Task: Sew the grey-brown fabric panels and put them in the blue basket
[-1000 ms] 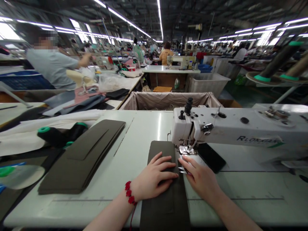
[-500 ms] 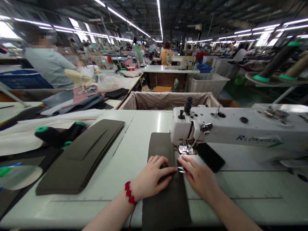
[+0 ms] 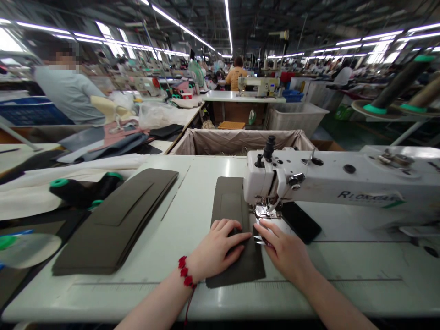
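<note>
My left hand lies flat on an olive-brown fabric or leather panel, which lies on the sewing table next to the presser foot of an industrial sewing machine. My right hand pinches small metal thread snips, their tips pointing left toward the panel's edge. The snips sit just below the presser foot. A red beaded bracelet circles my left wrist. The fingers of both hands hide part of the panel.
A stack of olive panels and black thread cones lie left of the panel on the white table. A black phone lies under the machine arm. A lined bin stands beyond the table. A co-worker works at the far left.
The olive panel has slid away from me toward the far side of the table, and its near edge now shows. My hands have stayed almost in place, with the snips still in my right hand.
</note>
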Available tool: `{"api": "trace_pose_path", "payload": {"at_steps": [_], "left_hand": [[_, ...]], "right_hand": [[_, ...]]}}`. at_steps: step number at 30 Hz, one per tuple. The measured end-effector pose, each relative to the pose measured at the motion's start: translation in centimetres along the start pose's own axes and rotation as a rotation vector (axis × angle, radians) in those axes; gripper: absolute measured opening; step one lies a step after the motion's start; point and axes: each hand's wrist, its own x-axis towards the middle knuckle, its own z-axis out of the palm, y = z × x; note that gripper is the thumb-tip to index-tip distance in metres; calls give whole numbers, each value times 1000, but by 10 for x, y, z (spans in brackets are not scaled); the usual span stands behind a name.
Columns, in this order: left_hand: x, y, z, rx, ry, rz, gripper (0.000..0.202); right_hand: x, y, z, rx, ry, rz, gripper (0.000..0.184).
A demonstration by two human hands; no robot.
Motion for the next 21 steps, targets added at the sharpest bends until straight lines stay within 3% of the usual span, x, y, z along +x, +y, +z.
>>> {"api": "trace_pose_path", "payload": {"at_steps": [21], "left_hand": [[1,-3,5,-31,37,-3,38]], "right_hand": [[0,2,3,-6,7,0,55]]}}
